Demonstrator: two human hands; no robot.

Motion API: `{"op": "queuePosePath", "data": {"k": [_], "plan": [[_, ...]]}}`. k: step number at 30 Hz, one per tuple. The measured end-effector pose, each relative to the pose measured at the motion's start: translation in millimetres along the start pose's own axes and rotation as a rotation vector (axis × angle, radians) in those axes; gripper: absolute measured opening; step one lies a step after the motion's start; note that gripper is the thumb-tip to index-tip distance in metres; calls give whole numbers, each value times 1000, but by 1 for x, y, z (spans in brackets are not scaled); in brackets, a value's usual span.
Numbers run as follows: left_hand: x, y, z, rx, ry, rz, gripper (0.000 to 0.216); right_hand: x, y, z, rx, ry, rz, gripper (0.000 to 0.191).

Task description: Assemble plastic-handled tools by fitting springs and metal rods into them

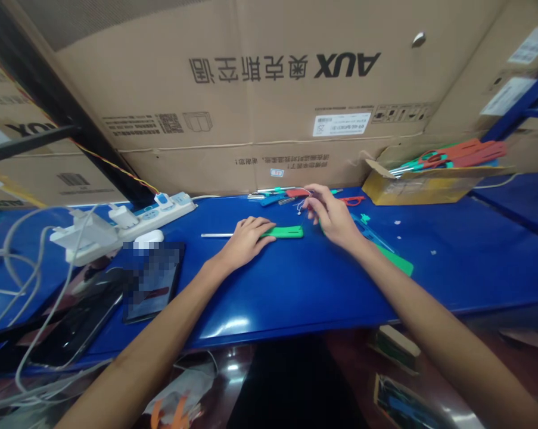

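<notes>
Two hands meet at one green tool (pixel 289 232), which lies on the worktop (pixel 295 286) with its long axis running left to right. The left hand (pixel 247 239), nearer, has its grip closed over the tool's middle; the right hand (pixel 335 218), just beyond its right end, seems to pinch a thin cord (pixel 299 207). Behind and right of the tool, an open box (pixel 420 189) holds red and teal tools (pixel 459 156).

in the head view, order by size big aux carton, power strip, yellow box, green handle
1. Big AUX carton
2. Power strip, yellow box: too alike to rank
3. Green handle, partly hidden by left hand
</notes>
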State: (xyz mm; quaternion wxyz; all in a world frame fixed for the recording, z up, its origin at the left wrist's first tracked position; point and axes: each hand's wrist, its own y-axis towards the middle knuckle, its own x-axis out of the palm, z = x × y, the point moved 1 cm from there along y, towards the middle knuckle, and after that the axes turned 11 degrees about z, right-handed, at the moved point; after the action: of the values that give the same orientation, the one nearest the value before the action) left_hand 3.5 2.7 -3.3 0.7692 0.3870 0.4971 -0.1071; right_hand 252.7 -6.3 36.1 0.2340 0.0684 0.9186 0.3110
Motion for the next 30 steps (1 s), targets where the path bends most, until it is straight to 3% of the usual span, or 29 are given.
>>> {"op": "queuePosePath", "data": {"k": [5,11,14,17,22,27,30], "plan": [[0,-1,-1,1,-22,8,38,-5,2,-6,-142,25,11,34],[0,0,9,55,-63,-29,39,-12,4,-9,-143,-2,76,25],[1,1,14,66,-84,-41,40,-13,4,-11,-178,-13,32,27],[3,2,15,63,-106,-40,40,-13,4,-12,-117,98,3,27],[4,1,12,58,-126,-24,41,-12,3,-13,-246,-14,153,20],[3,2,13,48,-110,-21,41,-10,4,-10,-204,61,-8,36],[3,2,14,44,-101,-22,41,-12,5,-7,-181,50,11,32]]}}
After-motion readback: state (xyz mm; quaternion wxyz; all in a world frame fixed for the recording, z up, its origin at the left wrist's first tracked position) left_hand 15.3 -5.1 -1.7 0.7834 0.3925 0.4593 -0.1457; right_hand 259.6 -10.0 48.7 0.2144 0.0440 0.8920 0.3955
